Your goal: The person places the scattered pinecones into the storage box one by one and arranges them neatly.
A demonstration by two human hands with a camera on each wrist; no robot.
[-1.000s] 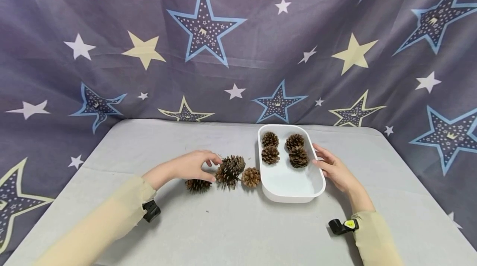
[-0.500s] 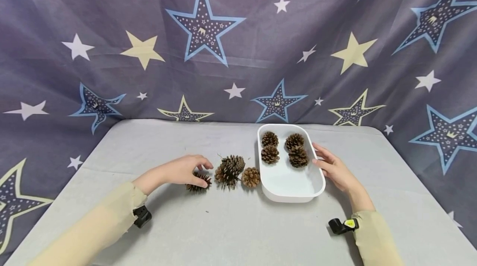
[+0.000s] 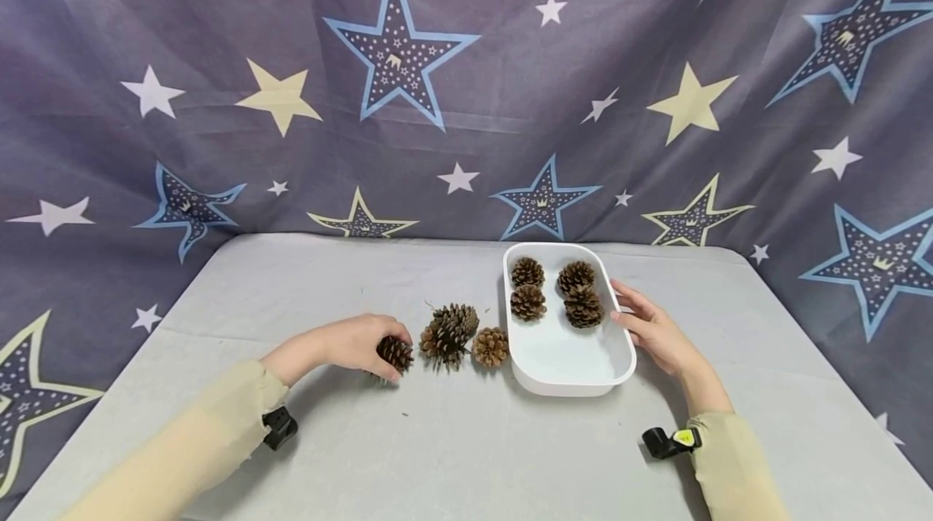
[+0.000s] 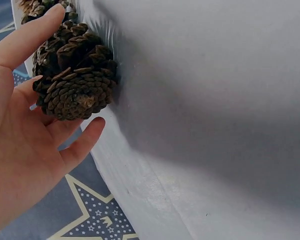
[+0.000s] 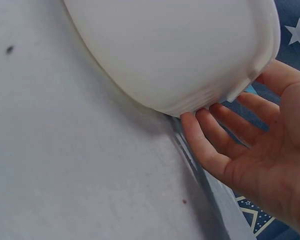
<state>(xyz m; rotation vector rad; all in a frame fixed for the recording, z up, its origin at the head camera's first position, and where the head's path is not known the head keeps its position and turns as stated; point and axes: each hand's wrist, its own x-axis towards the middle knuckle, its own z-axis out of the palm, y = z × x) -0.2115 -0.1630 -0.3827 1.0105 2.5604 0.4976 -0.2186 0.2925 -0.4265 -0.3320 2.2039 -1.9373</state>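
A dark brown pine cone (image 3: 394,353) lies on the table at the left end of a short row, and my left hand (image 3: 357,341) grips it. In the left wrist view the thumb passes over one side of this pine cone (image 4: 75,75) and the fingers curl along the other; its round base faces the camera. On the right, my right hand (image 3: 659,336) holds the side of a white plastic box (image 3: 572,367), thumb at the rim. The right wrist view shows the fingers (image 5: 205,145) against the outer wall of the box (image 5: 165,55).
Several pine cones (image 3: 528,302) sit in the box's far half. Between left hand and box lie a spiky dark pine cone (image 3: 452,326) and a lighter brown pine cone (image 3: 491,348). A grey cloth covers the table (image 3: 452,440); a star-patterned curtain (image 3: 466,100) hangs behind.
My left hand moved left, away from the spiky pine cones in the middle, then closed round the leftmost cone, which has tipped slightly. My right hand and the box have stayed put.
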